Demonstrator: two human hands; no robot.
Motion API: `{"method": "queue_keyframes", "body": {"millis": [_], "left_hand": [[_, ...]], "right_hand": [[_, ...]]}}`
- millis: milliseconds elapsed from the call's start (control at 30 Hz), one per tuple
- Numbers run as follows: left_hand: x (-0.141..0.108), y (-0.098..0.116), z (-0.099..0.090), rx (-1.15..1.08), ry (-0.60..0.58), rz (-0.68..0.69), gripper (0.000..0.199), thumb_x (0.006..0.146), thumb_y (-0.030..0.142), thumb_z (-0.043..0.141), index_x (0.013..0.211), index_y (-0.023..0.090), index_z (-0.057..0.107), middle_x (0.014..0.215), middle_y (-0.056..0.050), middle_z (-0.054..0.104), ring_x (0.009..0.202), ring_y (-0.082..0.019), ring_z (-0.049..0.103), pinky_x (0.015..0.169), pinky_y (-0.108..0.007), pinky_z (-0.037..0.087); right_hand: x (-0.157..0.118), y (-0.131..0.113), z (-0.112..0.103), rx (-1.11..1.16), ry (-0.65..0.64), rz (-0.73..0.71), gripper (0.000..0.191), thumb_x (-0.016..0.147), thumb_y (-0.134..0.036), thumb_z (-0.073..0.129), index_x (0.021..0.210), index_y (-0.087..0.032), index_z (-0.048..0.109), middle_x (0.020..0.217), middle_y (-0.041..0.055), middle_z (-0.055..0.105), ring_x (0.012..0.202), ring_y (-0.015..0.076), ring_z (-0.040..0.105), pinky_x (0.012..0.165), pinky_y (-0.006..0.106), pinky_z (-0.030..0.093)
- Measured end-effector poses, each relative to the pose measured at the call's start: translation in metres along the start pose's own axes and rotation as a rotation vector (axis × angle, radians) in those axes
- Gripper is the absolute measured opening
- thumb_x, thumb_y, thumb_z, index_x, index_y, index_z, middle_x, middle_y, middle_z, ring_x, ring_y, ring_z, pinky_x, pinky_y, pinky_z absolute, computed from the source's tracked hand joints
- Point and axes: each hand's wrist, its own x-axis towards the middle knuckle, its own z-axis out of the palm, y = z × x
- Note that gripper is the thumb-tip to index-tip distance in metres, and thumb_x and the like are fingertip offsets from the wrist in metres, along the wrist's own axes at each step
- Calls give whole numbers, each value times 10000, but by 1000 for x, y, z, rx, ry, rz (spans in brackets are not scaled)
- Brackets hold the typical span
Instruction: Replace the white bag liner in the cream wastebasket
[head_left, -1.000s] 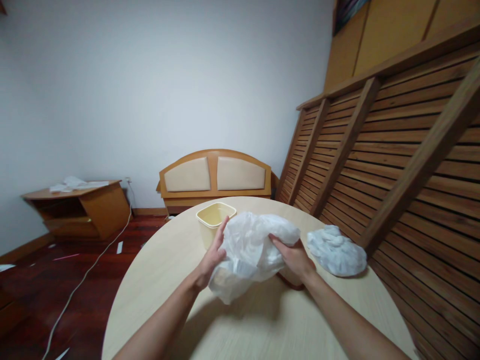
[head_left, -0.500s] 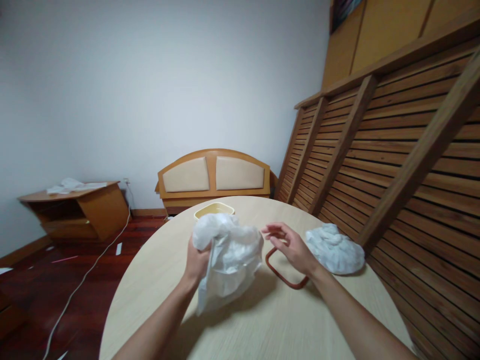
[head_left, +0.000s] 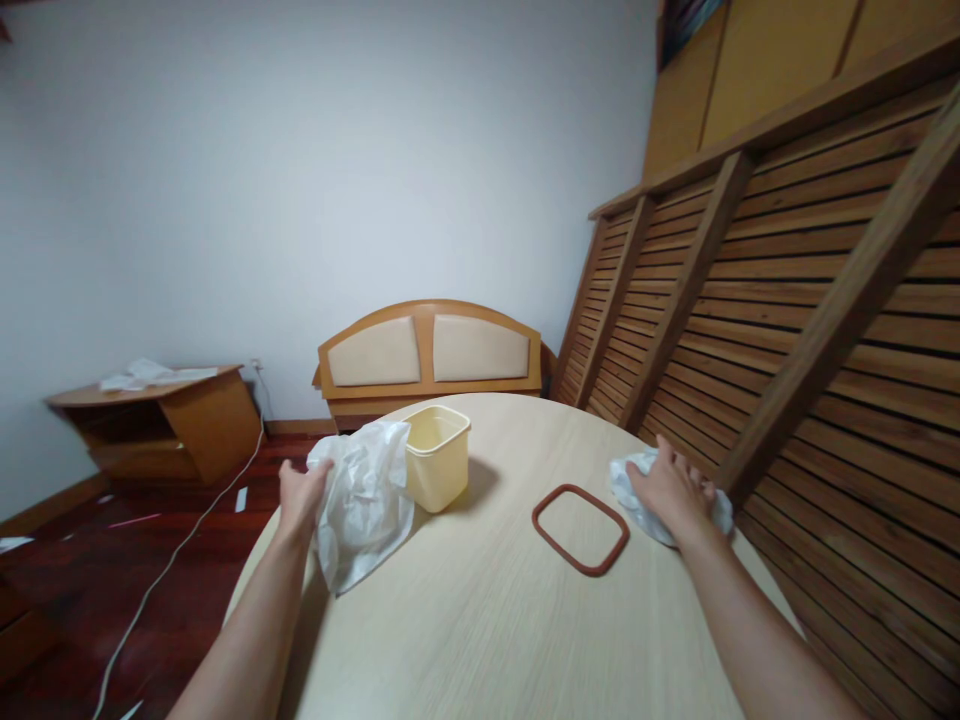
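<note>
At the table's left side, my left hand (head_left: 301, 492) grips the edge of a white plastic bag (head_left: 364, 500), which hangs loose and crumpled. The bag partly covers a pale yellow square bin (head_left: 439, 470) standing upright on the table. My right hand (head_left: 673, 488) is over a second, bunched-up white plastic bag (head_left: 630, 490) at the table's right edge, its thumb and fingers curled onto the plastic. Between the hands a reddish-brown rounded rectangular ring (head_left: 581, 530) lies flat on the tabletop.
The round light-wood table (head_left: 465, 620) fills the foreground. A slatted wooden frame (head_left: 750, 300) leans close along its right side. A headboard (head_left: 431, 350) stands behind it. To the left are a low cabinet (head_left: 202, 420) with white sheets on top and a cable (head_left: 176, 555) across the floor.
My left hand has carried its bag left, uncovering more of the yellow bin. My right hand has moved right from above the ring onto the other bag.
</note>
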Motion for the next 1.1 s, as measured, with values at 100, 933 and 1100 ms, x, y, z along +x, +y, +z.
{"method": "queue_keyframes", "body": {"millis": [100,933,1100], "left_hand": [[-2,10,-2,64,153,-66,778,878,442,513,1547,95,321,1573,-259,349,1432,-439,389,1156,-609,321],[-66,22,67,-183,-445,448,1296,728,544,767,1558,212,-170,1612,-259,268,1492,-369,334,1189,-574,303],[-70,10,91,-155,-384,376,1335,655,543,811,1551,144,-95,1460,-259,445,1405,-390,452,1155,-561,347]], "right_hand": [[3,3,-1,-21,-13,21,762,882,-434,492,1520,-63,303,1345,314,564,1284,457,514,1001,624,376],[-30,-60,-43,767,436,-435,642,934,-292,475,1507,-140,227,1382,213,548,1277,296,564,1054,475,473],[-60,-85,-30,1116,232,-588,628,917,-347,609,1440,-233,281,1325,166,593,1208,265,603,1023,454,505]]}}
